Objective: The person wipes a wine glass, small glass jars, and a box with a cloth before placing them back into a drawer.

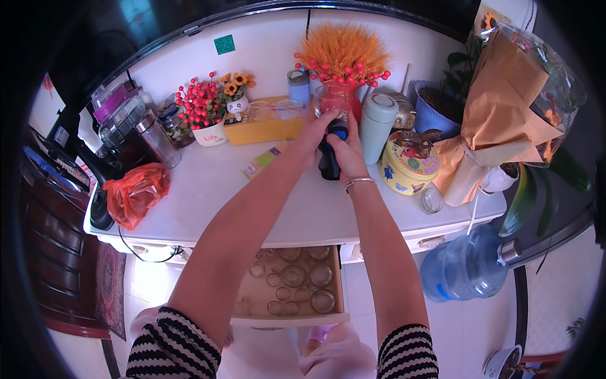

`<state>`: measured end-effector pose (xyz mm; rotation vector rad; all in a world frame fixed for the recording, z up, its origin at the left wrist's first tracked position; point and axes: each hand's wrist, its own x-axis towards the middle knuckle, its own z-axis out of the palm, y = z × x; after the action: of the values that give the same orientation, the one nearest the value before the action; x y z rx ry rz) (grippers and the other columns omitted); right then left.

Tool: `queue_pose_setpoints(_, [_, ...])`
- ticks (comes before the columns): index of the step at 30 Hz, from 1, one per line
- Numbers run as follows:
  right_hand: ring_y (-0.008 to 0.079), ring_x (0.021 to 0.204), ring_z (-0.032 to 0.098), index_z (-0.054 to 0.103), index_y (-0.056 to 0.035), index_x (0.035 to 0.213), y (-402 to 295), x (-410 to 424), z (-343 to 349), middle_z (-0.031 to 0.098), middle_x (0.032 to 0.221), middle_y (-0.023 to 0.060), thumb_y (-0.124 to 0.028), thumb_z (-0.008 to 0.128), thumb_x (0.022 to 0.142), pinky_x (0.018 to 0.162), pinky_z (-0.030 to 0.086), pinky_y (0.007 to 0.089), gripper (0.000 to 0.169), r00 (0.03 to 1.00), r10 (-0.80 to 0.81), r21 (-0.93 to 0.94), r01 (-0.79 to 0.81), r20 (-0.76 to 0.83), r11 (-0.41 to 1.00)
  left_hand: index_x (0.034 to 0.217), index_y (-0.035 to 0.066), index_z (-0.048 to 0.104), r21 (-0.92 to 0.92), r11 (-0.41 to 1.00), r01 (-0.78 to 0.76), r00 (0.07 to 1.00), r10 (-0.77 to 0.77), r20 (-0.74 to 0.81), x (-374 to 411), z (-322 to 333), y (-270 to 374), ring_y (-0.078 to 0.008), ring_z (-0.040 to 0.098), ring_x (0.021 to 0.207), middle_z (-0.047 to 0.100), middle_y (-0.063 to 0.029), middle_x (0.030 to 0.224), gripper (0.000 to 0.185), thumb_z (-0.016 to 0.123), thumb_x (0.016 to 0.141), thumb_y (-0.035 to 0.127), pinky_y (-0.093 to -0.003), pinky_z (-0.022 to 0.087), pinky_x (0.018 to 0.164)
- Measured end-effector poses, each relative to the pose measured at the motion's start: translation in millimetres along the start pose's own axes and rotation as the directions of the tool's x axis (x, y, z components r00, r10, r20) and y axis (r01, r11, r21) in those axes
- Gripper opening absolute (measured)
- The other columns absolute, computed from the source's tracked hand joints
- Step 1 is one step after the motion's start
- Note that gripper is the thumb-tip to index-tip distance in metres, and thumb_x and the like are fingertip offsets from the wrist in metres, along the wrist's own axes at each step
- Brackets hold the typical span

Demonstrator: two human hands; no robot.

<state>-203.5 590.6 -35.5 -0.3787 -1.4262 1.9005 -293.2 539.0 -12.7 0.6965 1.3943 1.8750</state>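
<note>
Both my hands are close together at the back of the white cabinet top, in front of a red vase [348, 97]. My right hand [349, 154] is closed around a black object with a blue part [330, 163], which stands on the surface; its exact kind is unclear. My left hand [313, 135] is against its other side, fingertips near its top. Just beyond those fingertips is a clear glass vessel [324, 98]; whether my left hand holds it is hidden. A pale green thermos flask [378, 128] stands right of my right hand. Below my forearms, a drawer [289, 322] is pulled out, containing several glass jars [321, 275].
A yellow tin [409, 168], a small glass jar [431, 201] and a paper-wrapped bouquet [502, 94] stand at right. Leftward are a yellow box with eyeglasses [265, 130], a white berry pot [211, 136] and a red plastic bag [136, 194]. A large water bottle [466, 265] lies below, right.
</note>
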Motion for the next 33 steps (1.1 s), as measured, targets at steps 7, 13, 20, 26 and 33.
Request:
queue_pose_setpoints(7, [0.0145,0.098,0.054,0.033,-0.0138,0.143,-22,-66,22,0.053,0.118,0.0072,0.002,0.055,0.079,0.082,0.046,0.0253,0.070,0.999,-0.052,-0.062,0.053,0.017,0.997,0.126,0.009,0.044,-0.020,0.991,-0.131,0.991,0.131,0.003,-60,-6,14,-0.0161,0.053,0.106,0.055,-0.0065,0.115,0.050,0.063,0.087,0.035,-0.0321,0.040,0.093])
queue_pose_setpoints(13, [0.0172,0.090,0.062,0.051,-0.0054,0.120,-65,-169,26,0.062,0.103,0.0064,-0.014,0.058,0.092,0.077,0.053,0.0284,0.031,0.968,0.250,0.229,-0.248,0.021,0.941,0.117,0.009,0.046,0.021,0.991,-0.135,0.988,0.136,-0.067,-180,-33,56,-0.0139,0.060,0.082,0.058,-0.0046,0.098,0.035,0.049,0.096,0.038,-0.0274,0.046,0.068])
queue_pose_setpoints(20, [0.0254,0.108,0.058,0.046,-0.0060,0.129,-96,-310,60,0.059,0.118,0.0110,-0.042,0.041,0.098,0.095,0.047,0.0399,0.048,0.925,0.332,0.658,-0.369,0.187,0.657,0.114,0.009,0.047,0.018,0.999,-0.042,0.985,0.045,-0.166,-376,-45,67,-0.0135,0.055,0.061,0.057,-0.0060,0.080,0.034,0.038,0.099,0.038,-0.0274,0.044,0.057])
queue_pose_setpoints(26, [0.0172,0.117,0.043,0.021,-0.0080,0.147,-117,-420,150,0.042,0.132,0.0106,-0.020,0.053,0.095,0.101,0.035,0.0306,0.062,0.977,-0.214,0.046,0.215,-0.024,0.976,0.130,0.002,0.027,0.561,0.719,-0.410,0.853,0.520,-0.042,-476,-35,45,-0.0265,0.051,0.092,0.049,-0.0146,0.106,0.042,0.042,0.096,0.021,-0.0355,0.042,0.080])
queue_pose_setpoints(33, [0.0183,0.109,0.054,0.031,-0.0045,0.140,-161,-462,159,0.055,0.121,0.0132,-0.023,0.054,0.093,0.096,0.042,0.0297,0.056,0.936,-0.165,0.571,-0.044,0.310,0.819,0.142,0.005,0.023,0.119,0.990,-0.076,0.995,0.068,0.070,-560,-33,66,-0.0190,0.051,0.112,0.048,-0.0119,0.125,0.051,0.031,0.100,0.033,-0.0300,0.042,0.092])
